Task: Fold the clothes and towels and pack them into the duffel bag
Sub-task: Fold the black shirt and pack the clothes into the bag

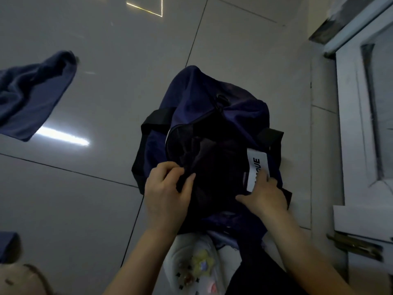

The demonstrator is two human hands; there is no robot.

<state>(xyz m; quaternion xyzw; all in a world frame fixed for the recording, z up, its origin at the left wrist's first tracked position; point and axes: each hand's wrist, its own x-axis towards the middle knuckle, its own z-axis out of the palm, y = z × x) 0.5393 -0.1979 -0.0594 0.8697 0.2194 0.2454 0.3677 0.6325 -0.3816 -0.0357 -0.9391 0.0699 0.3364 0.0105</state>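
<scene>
The bag (191,99) is navy with black straps (155,120) and a white label (256,165); a blue cloth (32,96) lies on grey floor (106,60).

1. A navy-blue fabric duffel bag (197,96) with black strap handles stands on the pale glossy tiled floor, its top zip opening spread wide. A white label with black lettering sits on its right side.
2. A dark, crumpled piece of clothing (204,158) lies inside the bag's opening, bunched in folds; its exact kind cannot be told.
3. A blue cloth garment (32,92) lies loose and unfolded on the floor, well apart to the bag's left.
</scene>
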